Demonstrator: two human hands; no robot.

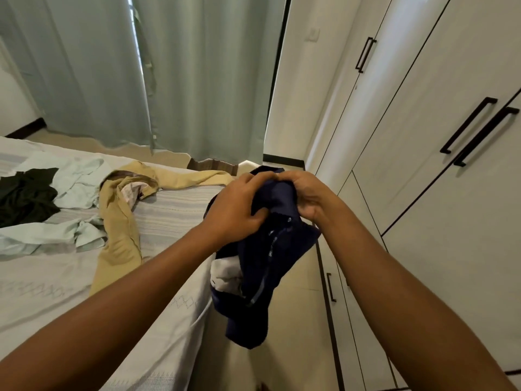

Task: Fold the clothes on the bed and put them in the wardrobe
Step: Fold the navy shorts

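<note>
Gripping bunched navy-blue cotton trousers (265,249) at 12 o'clock: left hand (236,210), right hand (307,196) both curled tight. Risk: bundled legs tangle, hem drags floor, crooked fold.

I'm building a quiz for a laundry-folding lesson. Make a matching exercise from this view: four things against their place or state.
Things:
1. navy garment
2. tan trousers
3. black garment
4. wardrobe doors

Place or state:
a. closed
b. crumpled at the far left of the bed
c. sprawled across the middle of the bed
d. gripped by the left hand and right hand

Pairs: 1-d, 2-c, 3-b, 4-a
</note>
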